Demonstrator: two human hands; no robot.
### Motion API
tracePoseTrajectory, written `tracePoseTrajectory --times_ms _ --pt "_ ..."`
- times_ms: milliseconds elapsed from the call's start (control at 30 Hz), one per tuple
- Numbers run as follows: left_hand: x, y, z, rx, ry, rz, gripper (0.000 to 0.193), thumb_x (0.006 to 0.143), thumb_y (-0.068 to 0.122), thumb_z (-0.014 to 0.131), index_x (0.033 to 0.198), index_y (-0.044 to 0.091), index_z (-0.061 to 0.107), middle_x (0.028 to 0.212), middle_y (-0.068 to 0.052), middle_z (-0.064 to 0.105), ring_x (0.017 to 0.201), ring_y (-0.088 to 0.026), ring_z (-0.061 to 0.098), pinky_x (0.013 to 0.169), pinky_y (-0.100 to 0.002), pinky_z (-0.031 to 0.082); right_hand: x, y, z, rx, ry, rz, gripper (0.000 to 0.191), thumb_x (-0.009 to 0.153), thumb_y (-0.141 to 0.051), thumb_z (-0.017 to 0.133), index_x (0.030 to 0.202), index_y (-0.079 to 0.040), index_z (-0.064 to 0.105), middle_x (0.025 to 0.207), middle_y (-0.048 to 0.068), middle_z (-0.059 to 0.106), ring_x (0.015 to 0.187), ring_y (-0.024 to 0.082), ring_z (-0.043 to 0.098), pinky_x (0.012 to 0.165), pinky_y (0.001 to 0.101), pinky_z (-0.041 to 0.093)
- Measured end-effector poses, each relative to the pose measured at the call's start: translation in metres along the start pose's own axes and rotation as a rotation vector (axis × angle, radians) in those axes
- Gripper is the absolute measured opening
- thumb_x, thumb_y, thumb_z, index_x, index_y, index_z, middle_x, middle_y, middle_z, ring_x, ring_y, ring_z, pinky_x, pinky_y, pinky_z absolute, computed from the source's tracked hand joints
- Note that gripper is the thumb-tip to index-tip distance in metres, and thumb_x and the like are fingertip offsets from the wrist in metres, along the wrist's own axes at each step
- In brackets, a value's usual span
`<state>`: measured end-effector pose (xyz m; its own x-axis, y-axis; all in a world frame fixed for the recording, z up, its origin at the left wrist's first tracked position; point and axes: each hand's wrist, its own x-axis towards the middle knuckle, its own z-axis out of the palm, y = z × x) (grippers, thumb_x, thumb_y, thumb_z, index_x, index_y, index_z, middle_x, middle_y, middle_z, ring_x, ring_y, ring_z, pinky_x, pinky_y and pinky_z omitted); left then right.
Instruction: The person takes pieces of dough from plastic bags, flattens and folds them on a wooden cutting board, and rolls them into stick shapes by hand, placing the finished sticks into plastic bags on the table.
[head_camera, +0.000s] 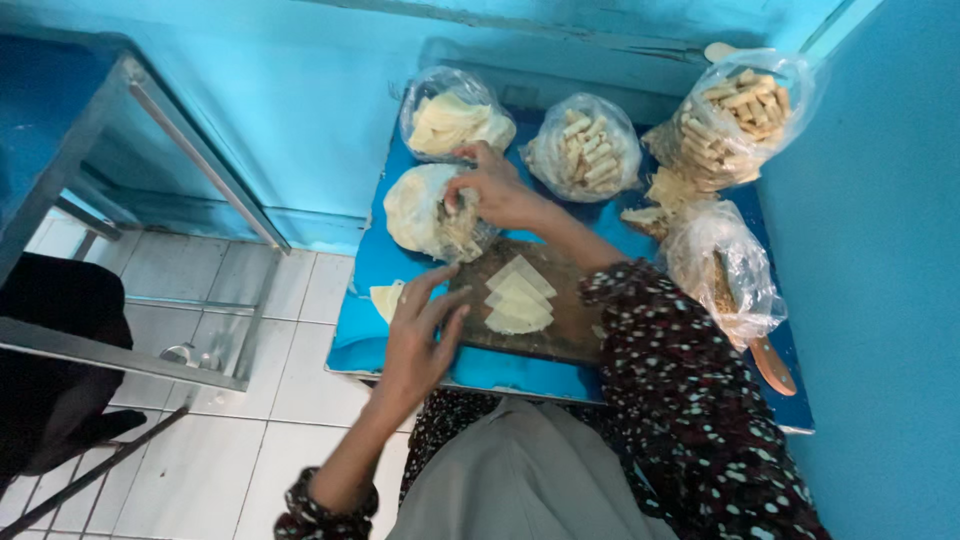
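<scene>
both hands are at work over a low blue table (370, 345). nearest, the left hand (418, 335) lies spread and empty, fingers apart, on the edge of a dark wooden cutting board (565, 325), beside pale triangular dough wrappers (518, 298) laid in a row. farther off, the right hand (492, 188) reaches into a clear plastic bag of filling (425, 215), fingers pinched; whether it holds anything i cannot tell. this looks like the filling step. beyond stand clear bags of tan finished rolls (585, 150).
</scene>
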<state>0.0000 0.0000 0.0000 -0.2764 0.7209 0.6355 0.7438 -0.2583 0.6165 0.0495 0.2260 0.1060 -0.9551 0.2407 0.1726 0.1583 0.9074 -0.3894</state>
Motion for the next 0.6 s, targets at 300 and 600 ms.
tracePoseTrajectory --times_ms 300,600 --pt "0.04 -0.003 0.024 -0.115 -0.291 0.12 0.041 0.088 0.01 0.074 0.126 -0.004 0.064 0.135 -0.023 0.059 0.125 -0.044 0.057 0.104 -0.047 0.048 -0.137 0.041 -0.029 0.193 -0.032 -0.012 0.075 0.064 0.02 0.049 0.121 -0.021 0.074 0.155 0.019 0.04 0.149 0.04 0.035 0.121 0.051 0.029" --pt "0.029 -0.011 0.037 -0.088 -0.292 0.067 0.036 0.078 0.013 0.083 0.106 -0.004 0.066 0.127 -0.021 0.064 0.117 -0.041 0.061 0.097 -0.046 0.051 -0.192 -0.008 0.028 -0.319 0.19 -0.063 0.055 0.082 -0.018 0.069 0.136 -0.026 0.065 0.158 0.018 0.033 0.146 0.038 0.034 0.114 0.0714 0.024"
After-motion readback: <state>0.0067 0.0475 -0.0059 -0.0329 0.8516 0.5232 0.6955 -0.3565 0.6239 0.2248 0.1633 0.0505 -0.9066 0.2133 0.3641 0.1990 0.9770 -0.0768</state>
